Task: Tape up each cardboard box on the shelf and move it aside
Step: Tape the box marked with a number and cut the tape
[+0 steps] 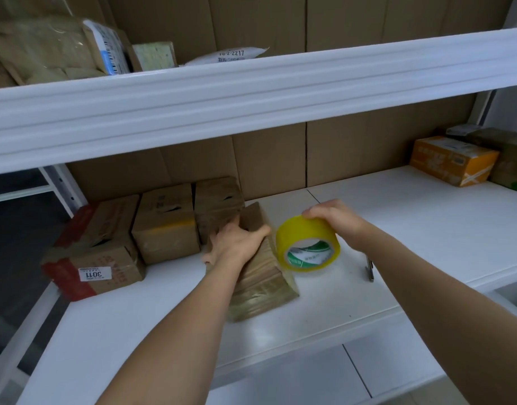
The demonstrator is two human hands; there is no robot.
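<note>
A long tape-wrapped cardboard box (263, 276) lies on the white shelf (397, 229), its near end toward me. My left hand (237, 244) grips its far part, thumb over the right edge. My right hand (336, 217) holds the top of a yellow tape roll (307, 247) that stands tilted just right of the box. Three taped boxes stand in a row to the left: one with red edges and a white label (96, 252), a middle one (166, 226), and one (216, 203) right behind my left hand.
A pen (369, 268) lies on the shelf beside my right forearm. An orange box (453, 159) and a brown box (511, 159) sit at the far right. The upper shelf rail (251, 100) hangs over the work area, with parcels above it.
</note>
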